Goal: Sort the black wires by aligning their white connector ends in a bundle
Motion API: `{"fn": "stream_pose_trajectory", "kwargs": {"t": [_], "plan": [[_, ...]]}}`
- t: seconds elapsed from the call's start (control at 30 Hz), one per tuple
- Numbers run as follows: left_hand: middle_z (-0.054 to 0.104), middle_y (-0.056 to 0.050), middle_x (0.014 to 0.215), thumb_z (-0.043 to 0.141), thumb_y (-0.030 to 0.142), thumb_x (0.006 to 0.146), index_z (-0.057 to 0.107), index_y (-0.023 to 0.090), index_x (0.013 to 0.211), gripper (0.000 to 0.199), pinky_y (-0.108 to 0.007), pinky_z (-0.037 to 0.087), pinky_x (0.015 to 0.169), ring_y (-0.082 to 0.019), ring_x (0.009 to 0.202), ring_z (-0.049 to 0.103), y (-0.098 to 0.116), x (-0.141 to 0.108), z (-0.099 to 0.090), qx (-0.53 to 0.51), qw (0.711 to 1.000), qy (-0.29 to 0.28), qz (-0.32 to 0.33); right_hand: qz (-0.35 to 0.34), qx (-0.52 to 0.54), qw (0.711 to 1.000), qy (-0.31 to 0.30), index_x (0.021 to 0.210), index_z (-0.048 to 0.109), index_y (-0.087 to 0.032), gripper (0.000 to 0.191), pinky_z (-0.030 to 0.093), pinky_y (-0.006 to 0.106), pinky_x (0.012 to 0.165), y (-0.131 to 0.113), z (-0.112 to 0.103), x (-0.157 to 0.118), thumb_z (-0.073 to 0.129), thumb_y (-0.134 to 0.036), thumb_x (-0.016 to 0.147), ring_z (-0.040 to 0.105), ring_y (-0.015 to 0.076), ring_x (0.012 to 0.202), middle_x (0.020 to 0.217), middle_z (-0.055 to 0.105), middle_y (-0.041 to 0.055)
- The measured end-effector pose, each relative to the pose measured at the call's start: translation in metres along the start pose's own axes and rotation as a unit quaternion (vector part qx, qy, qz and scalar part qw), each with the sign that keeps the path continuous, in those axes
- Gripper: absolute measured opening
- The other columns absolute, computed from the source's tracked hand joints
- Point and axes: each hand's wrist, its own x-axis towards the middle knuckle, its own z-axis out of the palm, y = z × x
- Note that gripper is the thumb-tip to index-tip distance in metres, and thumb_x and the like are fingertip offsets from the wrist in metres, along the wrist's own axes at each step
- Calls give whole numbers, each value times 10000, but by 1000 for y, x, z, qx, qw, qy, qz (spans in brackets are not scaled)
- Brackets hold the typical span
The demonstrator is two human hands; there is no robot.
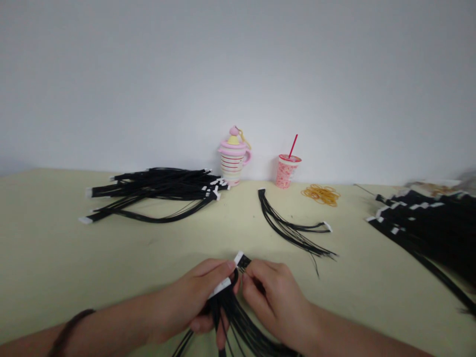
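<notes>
Low in the middle of the head view, my left hand (201,295) is closed around a wire harness (245,317) of thin black wires. A white connector (222,286) shows under my left thumb, and the wires fan down toward the bottom edge. Just above my fingers sits another connector (242,260), white and black. My right hand (277,297) pinches at this upper connector, thumb and forefinger against its lower right side. Whether a single wire lies between those fingertips is too small to make out.
A pile of black harnesses (156,186) lies at back left, a larger pile (435,223) at right. One loose harness (286,228) rests ahead of my hands. By the wall stand a pink-lidded mug (232,163) and a cup with a straw (285,173), near yellow rubber bands (322,194).
</notes>
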Motion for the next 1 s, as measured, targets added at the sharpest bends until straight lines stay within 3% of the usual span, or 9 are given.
{"fn": "stream_pose_trajectory", "kwargs": {"t": [0.27,0.63,1.0], "plan": [[536,19,434,407,626,781,436,174,822,454,-115,161,281,-53,304,403,0,-2,1,31,999,-12,-3,7,-13,1000,-19,733,503,-151,195,325,214,541,0,1,0,383,-182,883,477,115,555,639,517,6],[462,67,426,403,643,776,423,186,817,459,-132,182,300,-53,318,371,1,-4,6,80,996,26,-7,-9,-35,999,-19,705,465,-158,208,304,216,526,3,1,-3,379,-177,894,440,107,540,627,484,0],[453,67,435,402,644,764,435,176,799,471,-125,205,291,-51,310,381,1,-3,6,83,996,25,15,-6,-18,1000,-19,700,428,-166,193,291,215,520,1,1,-1,386,-169,889,411,103,536,625,462,-10]]}}
